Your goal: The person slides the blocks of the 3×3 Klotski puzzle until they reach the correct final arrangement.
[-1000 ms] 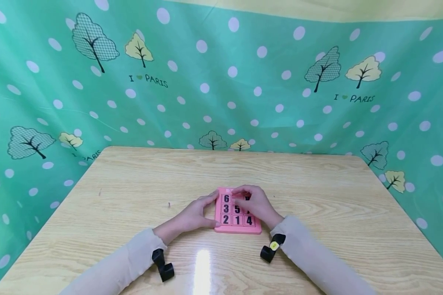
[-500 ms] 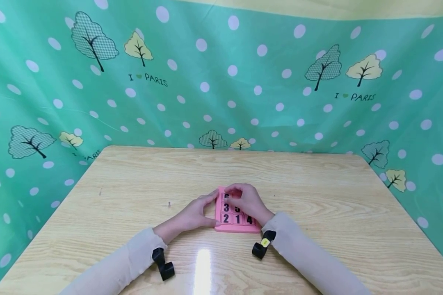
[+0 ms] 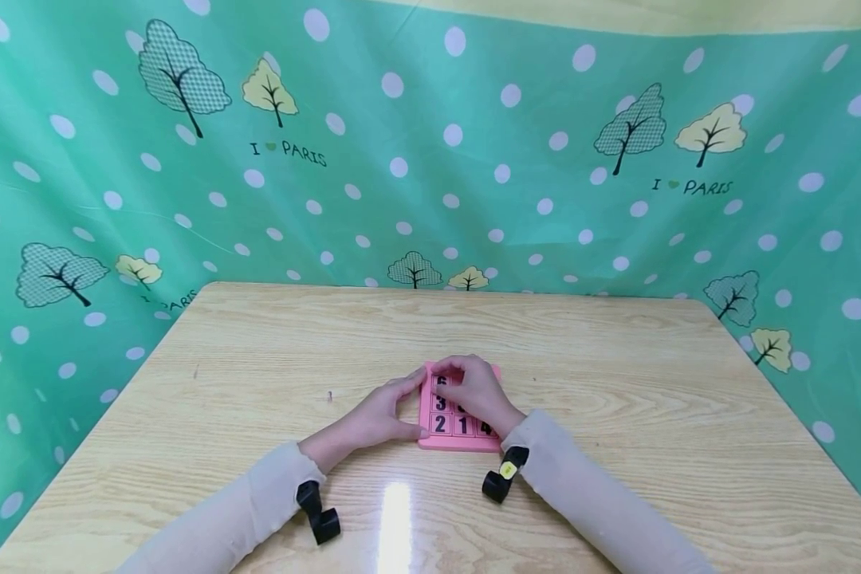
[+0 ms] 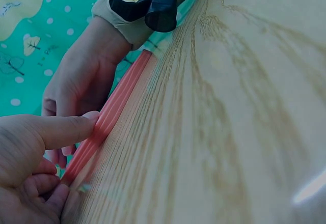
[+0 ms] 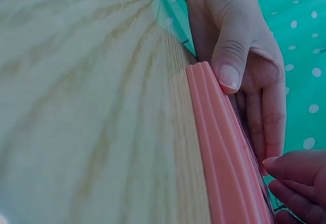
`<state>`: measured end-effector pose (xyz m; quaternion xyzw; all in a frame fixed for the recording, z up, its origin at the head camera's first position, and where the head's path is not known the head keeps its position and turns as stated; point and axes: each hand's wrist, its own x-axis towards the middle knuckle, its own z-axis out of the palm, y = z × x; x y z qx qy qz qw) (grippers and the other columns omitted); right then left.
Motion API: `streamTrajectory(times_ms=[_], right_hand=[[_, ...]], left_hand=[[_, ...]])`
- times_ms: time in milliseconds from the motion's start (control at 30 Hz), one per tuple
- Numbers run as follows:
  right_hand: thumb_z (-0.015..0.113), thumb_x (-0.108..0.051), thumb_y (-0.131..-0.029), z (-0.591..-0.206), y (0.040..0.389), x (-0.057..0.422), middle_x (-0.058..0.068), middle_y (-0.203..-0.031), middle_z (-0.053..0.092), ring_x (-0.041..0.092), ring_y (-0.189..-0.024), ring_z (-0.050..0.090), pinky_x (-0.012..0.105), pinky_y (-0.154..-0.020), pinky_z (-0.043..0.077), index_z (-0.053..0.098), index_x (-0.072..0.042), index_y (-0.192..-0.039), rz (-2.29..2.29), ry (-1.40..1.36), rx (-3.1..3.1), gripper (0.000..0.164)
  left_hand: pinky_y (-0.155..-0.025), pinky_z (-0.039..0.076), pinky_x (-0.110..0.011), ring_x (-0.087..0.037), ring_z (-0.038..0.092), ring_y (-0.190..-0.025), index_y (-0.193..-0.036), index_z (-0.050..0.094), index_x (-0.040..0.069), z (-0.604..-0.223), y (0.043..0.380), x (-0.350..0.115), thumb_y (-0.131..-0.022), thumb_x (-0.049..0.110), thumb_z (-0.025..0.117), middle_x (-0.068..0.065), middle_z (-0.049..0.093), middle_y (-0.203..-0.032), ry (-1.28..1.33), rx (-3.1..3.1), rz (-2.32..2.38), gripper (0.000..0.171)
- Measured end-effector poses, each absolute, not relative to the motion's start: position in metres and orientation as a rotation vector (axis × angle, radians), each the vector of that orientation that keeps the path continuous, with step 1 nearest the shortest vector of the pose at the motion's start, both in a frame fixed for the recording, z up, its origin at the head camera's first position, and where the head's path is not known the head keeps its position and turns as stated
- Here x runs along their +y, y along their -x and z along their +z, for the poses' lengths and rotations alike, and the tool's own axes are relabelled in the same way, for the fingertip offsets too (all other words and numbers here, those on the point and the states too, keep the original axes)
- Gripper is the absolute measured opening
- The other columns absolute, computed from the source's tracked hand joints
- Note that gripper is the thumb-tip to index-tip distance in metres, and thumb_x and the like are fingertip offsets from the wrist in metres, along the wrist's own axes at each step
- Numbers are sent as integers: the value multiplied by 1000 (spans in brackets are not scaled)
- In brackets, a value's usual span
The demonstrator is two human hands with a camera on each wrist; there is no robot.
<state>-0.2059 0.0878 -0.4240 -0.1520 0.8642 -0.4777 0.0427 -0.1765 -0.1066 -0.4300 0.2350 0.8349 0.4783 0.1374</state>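
A pink sliding number puzzle (image 3: 459, 444) lies flat on the table, black digits on its tiles. My left hand (image 3: 379, 414) holds its left side, thumb at the near corner and fingers along the far part. In the left wrist view that thumb (image 4: 76, 128) presses on the pink side wall. My right hand (image 3: 479, 395) is over the top of the puzzle, thumb and index finger curled about the 6 tile (image 3: 441, 382) at the upper left. The 3, 2 and 1 show; the palm hides most right-hand tiles.
The puzzle rests near the middle of a light wood-grain table (image 3: 294, 351). Behind it hangs a green dotted curtain (image 3: 344, 223) with printed trees. Each wrist wears a small black camera (image 3: 501, 478). A bright reflection lies on the near tabletop.
My right hand has moved left across the puzzle's upper row, from beside the 6 tile onto it, most of this in the first half second. My left hand has stayed at the left edge.
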Motion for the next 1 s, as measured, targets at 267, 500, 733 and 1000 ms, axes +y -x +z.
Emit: streamTrajectory(times_ms=[267, 500, 733, 1000], right_hand=[[72, -5, -80, -427, 207, 86, 3, -103, 69, 18, -102, 59, 38, -91, 48, 70, -9, -105, -1452, 487, 2654, 26], [72, -6, -80, -428, 206, 86, 3, -105, 67, 20, -105, 57, 40, -95, 46, 70, -9, -105, -1442, 497, 2673, 25], [72, -6, -80, -429, 206, 85, 2, -104, 68, 19, -105, 57, 39, -94, 46, 71, -9, -103, -1451, 494, 2674, 23], [72, -7, -81, -425, 204, 86, 1, -102, 66, 20, -102, 51, 42, -95, 41, 71, -11, -104, -1413, 482, 2698, 23]], left_hand=[[-115, 17, -45, -28, 20, -142, -147, 27, 5, -429, 176, -107, -74, 19, 80, -6, 23, -154, -668, 2412, 1385, 92], [-115, 17, -45, -28, 20, -141, -147, 27, 6, -429, 175, -106, -74, 18, 80, -5, 24, -154, -665, 2422, 1377, 91], [-115, 17, -45, -28, 20, -142, -148, 27, 6, -429, 175, -106, -74, 18, 80, -5, 23, -154, -670, 2421, 1378, 91], [-116, 16, -45, -28, 19, -142, -148, 27, 6, -429, 175, -107, -74, 20, 80, -4, 23, -155, -668, 2405, 1396, 92]])
